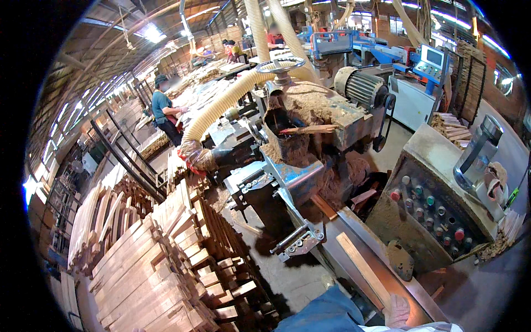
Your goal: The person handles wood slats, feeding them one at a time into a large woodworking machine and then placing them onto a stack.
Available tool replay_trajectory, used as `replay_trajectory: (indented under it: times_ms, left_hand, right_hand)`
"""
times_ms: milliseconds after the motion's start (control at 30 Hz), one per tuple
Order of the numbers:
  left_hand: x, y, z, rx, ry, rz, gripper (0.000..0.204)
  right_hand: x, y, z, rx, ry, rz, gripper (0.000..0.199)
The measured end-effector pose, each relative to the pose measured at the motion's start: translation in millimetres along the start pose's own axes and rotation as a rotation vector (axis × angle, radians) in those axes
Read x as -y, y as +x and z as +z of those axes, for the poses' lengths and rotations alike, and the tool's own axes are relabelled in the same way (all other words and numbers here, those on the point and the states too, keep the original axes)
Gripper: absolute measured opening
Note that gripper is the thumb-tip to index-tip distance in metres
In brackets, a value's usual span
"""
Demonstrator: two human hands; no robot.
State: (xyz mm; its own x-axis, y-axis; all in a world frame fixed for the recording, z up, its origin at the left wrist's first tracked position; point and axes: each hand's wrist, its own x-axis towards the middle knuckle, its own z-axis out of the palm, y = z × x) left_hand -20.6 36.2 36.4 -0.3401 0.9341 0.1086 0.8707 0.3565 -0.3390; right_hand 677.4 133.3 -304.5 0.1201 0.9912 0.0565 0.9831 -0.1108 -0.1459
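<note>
A light wooden strip (362, 270) lies lengthwise on the metal infeed bed (354, 232) of a woodworking machine. At its near end is my right hand (397, 311), in a pale glove, with the fingers closed against the wood; the lower edge of the picture cuts off the wrist. My left hand is out of view. Ahead on the same bed, a shorter reddish-brown piece (324, 207) sits by the machine's mouth. Sawdust and chips cover the machine body (310, 105), below a round handwheel (281, 65).
Stacked boards (144, 271) fill the left side. A control panel (428, 213) with coloured buttons stands right, carrying a clear cylinder (480, 149) and a cloth (495, 180). A ribbed hose (218, 99) and a motor (359, 87) flank the machine. A person (165, 108) stands farther left.
</note>
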Motion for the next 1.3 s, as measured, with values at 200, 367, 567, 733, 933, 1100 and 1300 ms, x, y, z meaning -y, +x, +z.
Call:
replay_trajectory:
  times_ms: [200,367,567,733,933,1100,1300]
  left_hand:
    - [-5,29,-29,0.033,-0.119,0.031,0.078]
    - [-60,143,-78,-0.114,0.084,0.328,0.066]
    - [-211,276,-86,0.120,0.334,0.756,0.043]
    - [-367,286,-59,0.130,0.331,1.047,0.041]
    - [-395,254,-84,-0.479,0.140,1.232,0.056]
    - [-266,260,-111,-0.378,-0.290,0.855,0.066]
    - [-74,210,-46,-0.433,0.003,0.189,0.057]
  right_hand:
    - [30,111,18,-0.233,-0.019,-0.205,0.053]
    - [69,223,19,-0.219,-0.041,-0.415,0.045]
    - [160,285,67,-0.284,0.359,-0.498,0.054]
    - [247,232,-94,0.111,0.784,-0.694,0.087]
    - [132,118,-93,0.217,0.571,-0.055,0.068]
    - [-8,-12,-27,0.276,0.021,0.201,0.062]
    - [11,48,-28,0.102,0.009,0.120,0.065]
